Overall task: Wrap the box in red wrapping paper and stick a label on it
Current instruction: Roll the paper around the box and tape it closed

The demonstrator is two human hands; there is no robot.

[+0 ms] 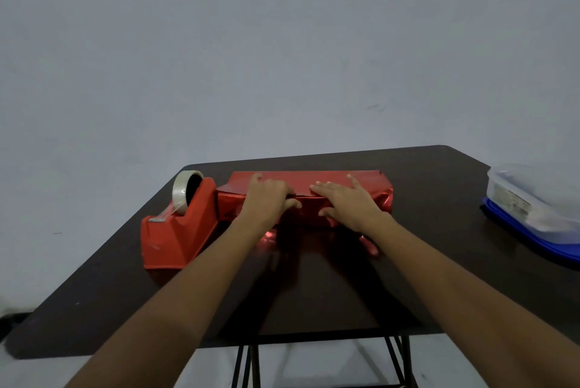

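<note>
A box covered in shiny red wrapping paper (306,179) lies across the middle of the dark table (423,177). The box itself is hidden under the paper. My left hand (266,199) lies on the left half of the top, fingers bent over the paper's fold, thumb at the near side. My right hand (346,199) presses flat on the right half, fingers spread and straight. The two hands almost meet at the paper's overlap. Loose paper spreads toward me under my forearms. No label is in view.
A red tape dispenser (175,230) with a roll of clear tape (185,191) stands just left of the box. A clear plastic container on a blue lid (533,208) sits at the table's right edge. A grey wall rises behind.
</note>
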